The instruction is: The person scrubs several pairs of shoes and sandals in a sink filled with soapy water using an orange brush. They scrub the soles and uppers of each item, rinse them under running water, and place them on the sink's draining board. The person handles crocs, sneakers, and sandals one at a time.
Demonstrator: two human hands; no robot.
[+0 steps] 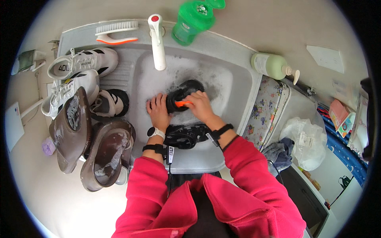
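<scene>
A wet black shoe point(191, 86) lies in the soapy grey sink point(242, 93). My left hand point(159, 110) is closed on the shoe's near left end, fingers pointing away from me. In my right hand point(201, 106) is an orange-handled brush point(182, 103), gripped from above. Its handle crosses the shoe's opening; the brush head is hidden. A second black shoe point(185, 135) rests nearer to me in the sink, below my wrists. Foam and dark spots cover the sink's floor around both shoes.
White sneakers point(85, 63) and brown clogs point(109, 158) crowd the left side. A white tap point(158, 47) reaches over the sink. Behind it stand a white scrubbing brush point(117, 28) and an open green container point(192, 23). At right are a pale green pump bottle point(270, 65) and a plastic bag point(305, 141).
</scene>
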